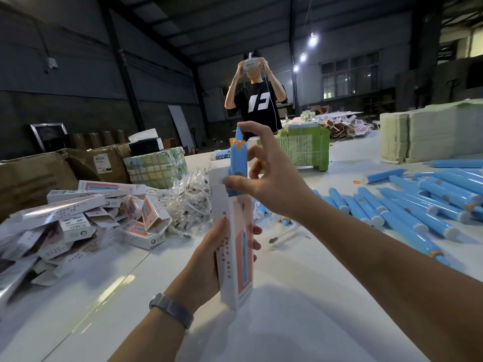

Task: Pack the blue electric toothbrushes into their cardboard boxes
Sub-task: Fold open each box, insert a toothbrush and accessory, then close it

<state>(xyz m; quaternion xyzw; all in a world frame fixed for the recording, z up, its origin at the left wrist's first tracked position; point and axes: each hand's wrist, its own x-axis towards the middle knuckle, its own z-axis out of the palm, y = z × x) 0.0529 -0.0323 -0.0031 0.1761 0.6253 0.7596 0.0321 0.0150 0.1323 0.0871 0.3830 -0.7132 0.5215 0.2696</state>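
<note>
My left hand (209,259) grips a tall white and pink cardboard box (235,254) upright over the white table, its top flap open. A blue electric toothbrush (237,163) stands partly inside the box, its upper half sticking out. My right hand (271,178) is at the toothbrush: the index fingertip touches its tip and the thumb lies against its body near the box mouth. Several more blue toothbrushes (407,207) lie loose on the table at the right.
A heap of boxes (78,218) lies at the left, with bagged brush heads (193,199) behind it. Brown cartons (34,178) stand at far left. Green box stacks (305,147) and pale stacks (428,134) stand behind. A person (257,100) with a headset faces me across the table.
</note>
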